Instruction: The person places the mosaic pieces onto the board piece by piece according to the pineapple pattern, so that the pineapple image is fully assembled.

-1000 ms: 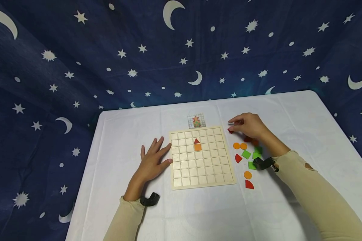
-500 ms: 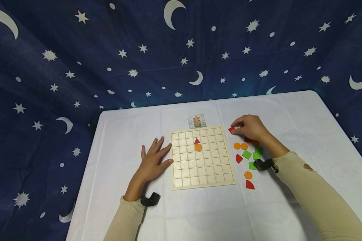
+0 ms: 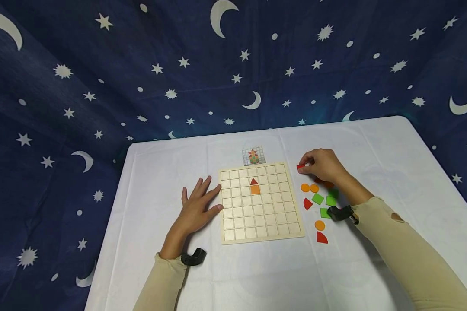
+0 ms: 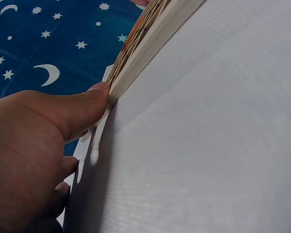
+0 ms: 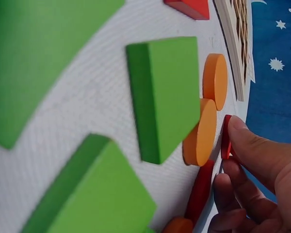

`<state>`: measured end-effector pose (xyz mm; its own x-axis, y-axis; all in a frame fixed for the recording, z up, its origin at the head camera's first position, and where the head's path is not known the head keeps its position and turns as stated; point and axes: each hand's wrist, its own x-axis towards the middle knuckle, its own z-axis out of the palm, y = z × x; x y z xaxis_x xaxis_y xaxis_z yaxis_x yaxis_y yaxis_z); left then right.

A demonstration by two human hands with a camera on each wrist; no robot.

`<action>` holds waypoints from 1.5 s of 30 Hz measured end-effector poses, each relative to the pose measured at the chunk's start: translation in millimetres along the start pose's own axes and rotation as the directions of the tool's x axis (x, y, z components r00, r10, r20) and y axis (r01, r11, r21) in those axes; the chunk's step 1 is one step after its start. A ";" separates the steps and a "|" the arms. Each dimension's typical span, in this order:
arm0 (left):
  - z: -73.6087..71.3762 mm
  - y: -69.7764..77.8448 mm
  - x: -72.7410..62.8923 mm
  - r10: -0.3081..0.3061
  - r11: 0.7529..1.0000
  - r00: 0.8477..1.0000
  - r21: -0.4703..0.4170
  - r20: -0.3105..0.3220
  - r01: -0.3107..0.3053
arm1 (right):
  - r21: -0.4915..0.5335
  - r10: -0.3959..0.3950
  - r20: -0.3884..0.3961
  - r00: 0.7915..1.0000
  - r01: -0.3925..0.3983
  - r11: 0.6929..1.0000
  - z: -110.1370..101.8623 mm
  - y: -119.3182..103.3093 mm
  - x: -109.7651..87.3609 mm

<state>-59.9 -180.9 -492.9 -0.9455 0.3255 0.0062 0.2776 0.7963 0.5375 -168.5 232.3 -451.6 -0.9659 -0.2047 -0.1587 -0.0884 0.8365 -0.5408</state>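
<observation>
With thumb and fingertips, my right hand (image 3: 322, 165) pinches a small red piece (image 3: 300, 167), just off the far right corner of the wooden grid board (image 3: 274, 231). In the right wrist view the red piece (image 5: 226, 137) stands by the thumb tip; its full shape is hidden. My left hand (image 3: 196, 210) lies with spread fingers at the board's left edge; in the left wrist view its thumb (image 4: 87, 109) touches the board's side (image 4: 155, 41). On the grid sit a red triangle (image 3: 254, 182) and an orange square (image 3: 255, 189), the triangle right above the square.
Right of the board lie loose pieces: orange discs (image 3: 320, 225), red quarter circles (image 3: 321, 237) and several green squares (image 3: 317, 198). Some are partly hidden under the right hand and wrist. A small printed pattern card (image 3: 253, 156) lies beyond the board. A starry curtain (image 3: 233, 65) hangs behind the table.
My right fingers have closed on the red piece, drawn it slightly right and tilted it. The left hand and the pieces on the board have stayed put.
</observation>
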 end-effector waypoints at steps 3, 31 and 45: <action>0.4 -0.3 0.3 -0.007 1.000 1.000 0.000 0.007 0.007 | -0.009 0.004 0.009 1.000 -0.004 1.000 -0.5 0.4 -0.7; -0.7 0.5 -0.3 -0.008 1.000 1.000 -0.007 0.006 0.008 | 0.481 0.002 0.212 0.977 -0.106 0.870 21.6 -36.4 -14.3; 0.4 -0.4 -1.0 -0.011 1.000 1.000 -0.009 0.010 0.011 | 0.586 0.005 0.240 0.971 -0.149 0.796 45.5 -53.5 -21.3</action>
<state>-59.0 -181.3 -493.5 -0.9468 0.3218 -0.0087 0.2652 0.7951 0.5454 -132.1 168.8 -456.8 -0.8797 -0.3164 -0.3551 0.2165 0.3984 -0.8913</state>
